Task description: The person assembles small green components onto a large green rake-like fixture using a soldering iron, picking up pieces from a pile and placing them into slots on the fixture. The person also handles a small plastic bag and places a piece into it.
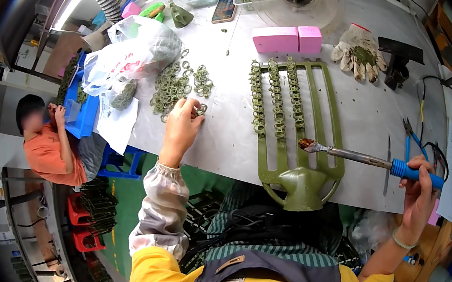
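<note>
My right hand [419, 191] is wrapped round the blue handle of a soldering iron [366, 158]. Its dark, broad tip hovers over the green slotted wax frame [303, 175], near the lower end of the third bar. Three bars of that frame carry rows of small green rings [276, 99]; the two bars on the right are bare. Over at the left, my left hand [182, 127] has its fingers pinched at a small green ring [200, 110], beside the pile of loose green rings [170, 90] on the table.
Pink blocks [275, 39] stand behind the frame. A stained glove [360, 53], a black stand [398, 63] and blue-handled pliers [414, 141] lie to the right. Left are a plastic bag [136, 47] and a phone [225, 10]. A person in orange [53, 141] sits at a blue tray [82, 116].
</note>
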{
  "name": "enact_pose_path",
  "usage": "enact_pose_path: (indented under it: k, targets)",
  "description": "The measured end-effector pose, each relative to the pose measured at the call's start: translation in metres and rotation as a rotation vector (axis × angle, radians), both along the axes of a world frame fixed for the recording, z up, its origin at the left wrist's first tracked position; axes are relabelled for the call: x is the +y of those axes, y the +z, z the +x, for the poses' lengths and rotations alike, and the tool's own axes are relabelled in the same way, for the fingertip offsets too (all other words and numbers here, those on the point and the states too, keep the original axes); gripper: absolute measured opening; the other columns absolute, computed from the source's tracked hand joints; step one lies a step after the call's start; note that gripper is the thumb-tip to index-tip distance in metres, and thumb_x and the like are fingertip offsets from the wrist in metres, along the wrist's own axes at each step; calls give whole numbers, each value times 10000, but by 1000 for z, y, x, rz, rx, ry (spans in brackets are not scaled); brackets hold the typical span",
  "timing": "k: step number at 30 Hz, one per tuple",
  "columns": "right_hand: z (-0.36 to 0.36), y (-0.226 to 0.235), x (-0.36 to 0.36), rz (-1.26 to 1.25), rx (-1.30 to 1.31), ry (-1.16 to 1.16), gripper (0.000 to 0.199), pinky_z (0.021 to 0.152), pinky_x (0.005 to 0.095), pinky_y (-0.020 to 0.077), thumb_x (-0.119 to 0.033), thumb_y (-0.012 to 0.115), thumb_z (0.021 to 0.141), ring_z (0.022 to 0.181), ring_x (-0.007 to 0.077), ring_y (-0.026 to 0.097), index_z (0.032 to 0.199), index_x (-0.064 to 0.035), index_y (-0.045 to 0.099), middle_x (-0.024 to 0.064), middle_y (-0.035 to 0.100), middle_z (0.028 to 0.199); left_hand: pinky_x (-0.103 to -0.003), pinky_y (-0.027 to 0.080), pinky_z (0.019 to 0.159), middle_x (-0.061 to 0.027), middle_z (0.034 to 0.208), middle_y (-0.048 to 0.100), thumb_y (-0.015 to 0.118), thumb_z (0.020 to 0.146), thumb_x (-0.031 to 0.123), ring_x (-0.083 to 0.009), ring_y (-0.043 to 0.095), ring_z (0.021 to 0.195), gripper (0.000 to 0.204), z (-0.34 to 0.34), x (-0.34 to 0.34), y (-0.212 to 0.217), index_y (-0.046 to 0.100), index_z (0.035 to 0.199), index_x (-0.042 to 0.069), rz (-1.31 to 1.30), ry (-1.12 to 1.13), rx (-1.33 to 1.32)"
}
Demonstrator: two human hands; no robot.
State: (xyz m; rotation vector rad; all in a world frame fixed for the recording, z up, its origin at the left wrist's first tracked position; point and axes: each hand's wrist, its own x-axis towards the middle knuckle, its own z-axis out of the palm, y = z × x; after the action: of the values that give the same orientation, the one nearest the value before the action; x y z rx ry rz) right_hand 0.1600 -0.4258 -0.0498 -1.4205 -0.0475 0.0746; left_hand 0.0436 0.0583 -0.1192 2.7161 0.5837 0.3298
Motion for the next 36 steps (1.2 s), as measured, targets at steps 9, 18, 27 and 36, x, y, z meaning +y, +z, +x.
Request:
enact_pose_path:
  k: [9,18,27,36]
  targets:
    - [-1,0,-4,4,0,27,166,625,251,517,-142,616,925,679,160,619,924,17,661,85,631,977,-240,548,653,-43,841,650,712,830,-16,-98,654,745,250,16,-57,47,696,1075,29,-342,-107,-248]
    - [-1,-4,4,25,25,26,168,643,267,539,-153,613,931,684,163,644,944,8,658,85,658,950,-304,525,683,-64,836,691,758,781,30,-202,654,803,181,56,-149,47,706,953,51,-240,-547,-327]
    - [5,-17,16,86,85,49,181,642,266,540,-152,610,931,686,148,646,930,21,664,83,667,923,-339,406,832,21,792,690,795,735,134,-179,592,865,175,71,-159,14,726,896,128,-44,-587,-334]
    - [7,-5,-8,17,21,-12,168,598,271,528,-135,621,918,641,159,614,914,30,651,109,653,924,-346,401,868,23,834,697,794,749,168,-195,592,911,181,69,-151,24,724,914,140,-12,-626,-312]
